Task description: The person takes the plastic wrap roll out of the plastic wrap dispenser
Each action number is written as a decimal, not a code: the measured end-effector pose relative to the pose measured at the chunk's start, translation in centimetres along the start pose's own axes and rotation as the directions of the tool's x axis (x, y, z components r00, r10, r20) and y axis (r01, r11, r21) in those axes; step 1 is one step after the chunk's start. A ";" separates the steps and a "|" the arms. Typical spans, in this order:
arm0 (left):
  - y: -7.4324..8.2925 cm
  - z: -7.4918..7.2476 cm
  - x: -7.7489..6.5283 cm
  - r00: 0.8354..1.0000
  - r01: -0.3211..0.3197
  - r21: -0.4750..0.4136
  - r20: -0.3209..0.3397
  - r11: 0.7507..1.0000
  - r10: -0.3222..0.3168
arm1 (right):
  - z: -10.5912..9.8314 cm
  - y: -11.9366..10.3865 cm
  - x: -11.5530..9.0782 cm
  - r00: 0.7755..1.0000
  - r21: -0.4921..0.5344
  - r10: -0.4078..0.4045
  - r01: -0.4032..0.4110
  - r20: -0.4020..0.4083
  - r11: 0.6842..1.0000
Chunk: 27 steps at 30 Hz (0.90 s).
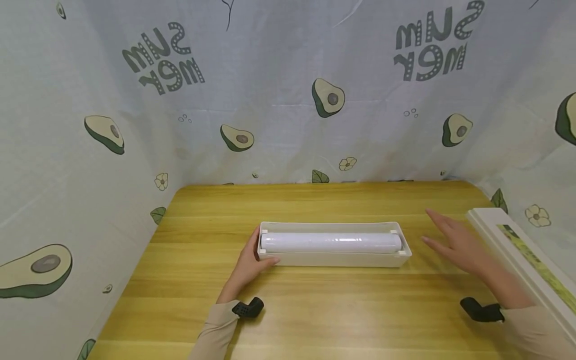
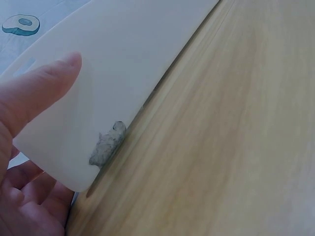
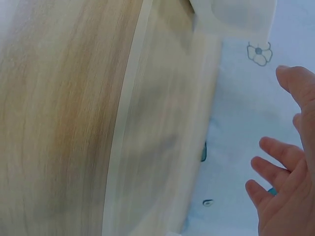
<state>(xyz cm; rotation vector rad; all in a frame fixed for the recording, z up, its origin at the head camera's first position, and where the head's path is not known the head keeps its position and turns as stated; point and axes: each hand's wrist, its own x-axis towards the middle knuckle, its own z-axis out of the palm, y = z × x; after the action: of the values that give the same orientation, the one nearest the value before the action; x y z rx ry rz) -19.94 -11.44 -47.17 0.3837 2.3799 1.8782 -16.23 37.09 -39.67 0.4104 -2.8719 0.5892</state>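
Note:
A long white box [image 1: 335, 259], open at the top, sits on the table with a glossy white roll like cling film [image 1: 330, 243] lying lengthwise in it. My left hand [image 1: 246, 262] grips the box's left end, thumb against the front wall and fingers around the end. A grey, crumpled patch [image 2: 108, 145] shows low on that wall in the left wrist view. To the right of the box, my right hand [image 1: 461, 247] is held in the air with fingers spread, holding nothing. The box's other end [image 3: 236, 18] appears at the top of the right wrist view.
A long white lid-like piece [image 1: 490, 217] with a green-and-yellow label lies along the table's right side, partly behind my right forearm. The wooden table [image 1: 324, 315] ends at a white curtain [image 1: 279, 110] printed with avocados, which encloses the back and sides.

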 end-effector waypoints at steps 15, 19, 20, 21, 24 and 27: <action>0.0 0.0 0.0 1.000 0.008 0.000 0.005 1.000 -0.008 | 0.0 -1.0 0.1 1.000 -0.015 -0.011 0.011 0.000 1.000; 0.0 0.0 0.2 1.000 -0.007 0.006 0.006 1.000 0.007 | 0.0 -1.4 0.2 1.000 -0.019 -0.019 0.019 -0.005 1.000; 0.0 0.0 0.2 1.000 -0.012 0.009 0.005 1.000 0.011 | 0.0 -1.5 0.3 1.000 -0.025 -0.024 0.024 -0.007 0.999; 0.0 0.0 0.2 1.000 -0.007 0.009 0.005 1.000 0.007 | 0.0 -1.7 0.4 1.000 -0.027 -0.027 0.027 -0.004 0.999; 0.0 0.0 0.1 1.000 0.000 0.004 0.002 1.000 0.000 | -0.1 -2.2 0.6 0.999 -0.032 -0.037 0.037 0.000 0.999; 0.1 0.1 -0.1 1.000 0.007 0.002 0.001 1.000 -0.007 | -0.1 -2.5 0.9 0.999 -0.033 -0.049 0.049 0.002 0.998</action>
<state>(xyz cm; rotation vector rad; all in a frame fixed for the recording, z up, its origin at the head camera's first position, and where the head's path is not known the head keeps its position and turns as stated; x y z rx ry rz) -19.83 -11.35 -47.09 0.3757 2.3794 1.8724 -16.27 34.73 -38.48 0.4746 -2.8598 0.5327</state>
